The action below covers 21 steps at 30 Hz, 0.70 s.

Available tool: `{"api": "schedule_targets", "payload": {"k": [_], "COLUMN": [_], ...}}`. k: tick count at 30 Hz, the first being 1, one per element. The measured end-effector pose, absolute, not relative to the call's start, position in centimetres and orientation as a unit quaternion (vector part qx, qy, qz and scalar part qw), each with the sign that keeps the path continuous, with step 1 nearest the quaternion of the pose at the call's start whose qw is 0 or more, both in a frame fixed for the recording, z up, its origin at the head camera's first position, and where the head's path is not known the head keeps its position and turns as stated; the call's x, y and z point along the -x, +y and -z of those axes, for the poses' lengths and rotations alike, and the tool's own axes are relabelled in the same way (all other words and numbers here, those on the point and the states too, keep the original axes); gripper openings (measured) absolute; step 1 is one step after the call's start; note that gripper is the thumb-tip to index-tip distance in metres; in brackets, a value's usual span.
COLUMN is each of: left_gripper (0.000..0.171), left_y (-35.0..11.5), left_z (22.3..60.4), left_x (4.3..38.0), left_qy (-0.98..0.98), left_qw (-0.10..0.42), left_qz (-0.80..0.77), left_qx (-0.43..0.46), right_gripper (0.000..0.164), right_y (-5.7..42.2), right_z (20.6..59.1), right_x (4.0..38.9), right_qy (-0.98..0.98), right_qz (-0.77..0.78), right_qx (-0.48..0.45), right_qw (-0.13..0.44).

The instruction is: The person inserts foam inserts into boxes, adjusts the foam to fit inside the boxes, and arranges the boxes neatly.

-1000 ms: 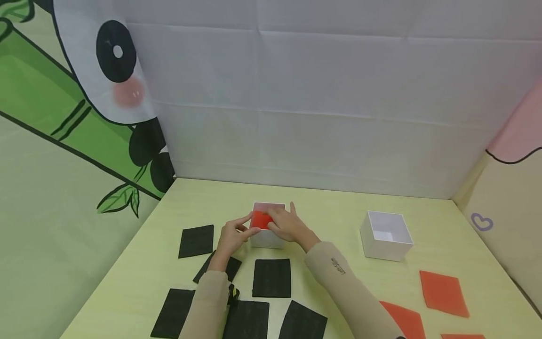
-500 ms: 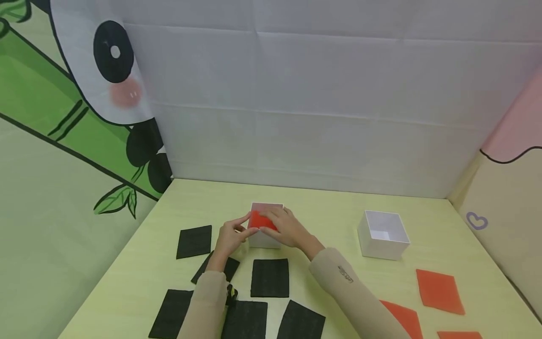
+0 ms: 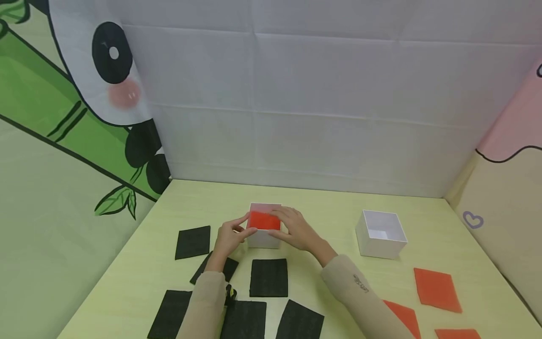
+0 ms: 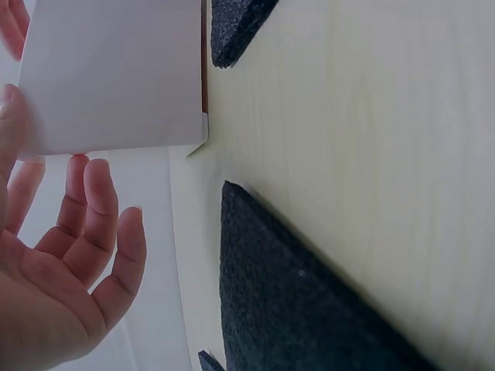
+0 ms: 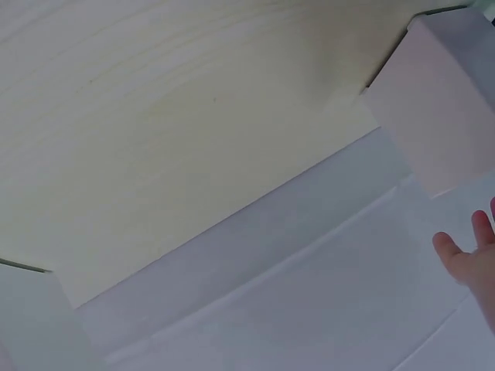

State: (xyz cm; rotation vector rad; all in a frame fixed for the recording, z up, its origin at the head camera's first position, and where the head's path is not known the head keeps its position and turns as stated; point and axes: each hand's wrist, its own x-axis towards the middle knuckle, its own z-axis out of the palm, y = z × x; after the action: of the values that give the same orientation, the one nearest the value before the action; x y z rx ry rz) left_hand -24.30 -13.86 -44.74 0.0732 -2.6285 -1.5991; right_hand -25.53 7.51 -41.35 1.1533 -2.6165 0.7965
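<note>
A small open white box (image 3: 263, 240) stands on the table, a flat red square (image 3: 264, 220) lying inside its opening. My left hand (image 3: 228, 238) holds the box by its left side; the left wrist view shows the thumb on the front wall (image 4: 116, 77) and the other fingers loosely bent beside it. At the box's right rim is my right hand (image 3: 298, 230), fingers spread over the red square's right end and thumb by the front wall. In the right wrist view, its visible fingertips (image 5: 445, 243) are just off the box's edge.
A second open white box (image 3: 381, 238) stands to the right. Several black squares (image 3: 268, 278) lie in front and to the left, thick and rough-edged in the left wrist view. More red squares (image 3: 438, 289) lie at the front right. A white sheet (image 3: 317, 108) hangs behind the table.
My right hand has drawn back to the right from over the red square, uncovering more of it. The left hand has kept its hold on the box.
</note>
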Motion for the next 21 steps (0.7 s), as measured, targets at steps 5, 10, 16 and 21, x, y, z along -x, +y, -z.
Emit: {"api": "schedule_targets", "payload": {"k": [5, 10, 16, 21], "left_gripper": [0.059, 0.061, 0.061, 0.061], "left_y": [-14.4, -14.8, -14.2, -13.6], "left_z": [45.1, 45.2, 45.1, 44.9], "left_x": [24.1, 24.0, 24.3, 24.5], "left_qy": [-0.857, -0.859, -0.858, -0.856], "left_qw": [0.025, 0.019, 0.02, 0.02], "left_qz": [0.514, 0.512, 0.512, 0.515], "left_qx": [-0.027, -0.026, -0.036, -0.042], "right_gripper": [0.053, 0.055, 0.055, 0.056], "right_y": [8.5, 9.5, 11.4, 12.9], "right_z": [41.2, 41.3, 41.0, 40.5], "right_x": [24.5, 23.6, 23.6, 23.4], "right_qy": [-0.874, -0.874, -0.875, -0.874], "right_qz": [-0.293, -0.315, -0.308, -0.304], "right_qx": [-0.375, -0.357, -0.36, -0.366], "right_qw": [0.095, 0.097, 0.104, 0.099]}}
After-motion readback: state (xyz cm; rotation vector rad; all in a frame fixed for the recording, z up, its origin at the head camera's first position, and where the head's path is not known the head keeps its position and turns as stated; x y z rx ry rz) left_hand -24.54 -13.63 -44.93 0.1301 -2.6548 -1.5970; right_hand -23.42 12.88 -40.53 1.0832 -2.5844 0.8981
